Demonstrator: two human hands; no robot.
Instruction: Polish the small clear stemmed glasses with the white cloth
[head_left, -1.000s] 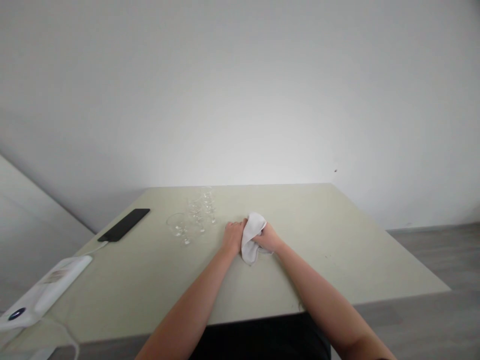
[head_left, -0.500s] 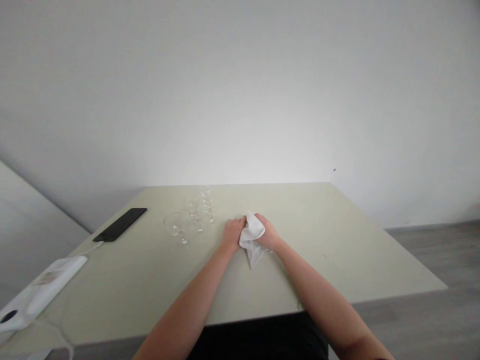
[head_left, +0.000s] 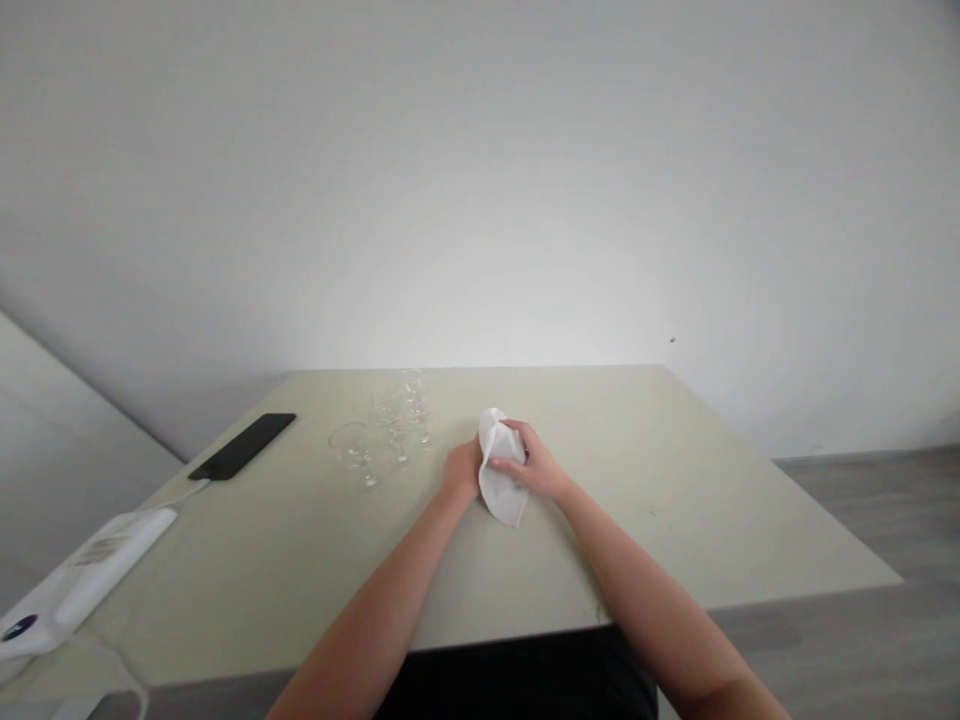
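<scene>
A white cloth is bunched up between my two hands, above the middle of the table. My right hand grips it from the right, thumb and fingers pressed on its near face. On the other side my left hand is closed against the cloth, its fingertips hidden behind the fabric. Whether something else is wrapped inside the cloth I cannot make out. To the left of my hands stands a wide-bowled stemmed glass. Behind it is a cluster of clear stemmed glasses, close together.
The pale table reaches back to a white wall. A black phone lies near its left edge, with a white cable running from it. Closer in on the left is a white power strip or similar device.
The cloth has been turned and spread between my hands. My right hand has opened its grip a little, with thumb and fingers now showing on the cloth. The left fingers have slipped behind it.
</scene>
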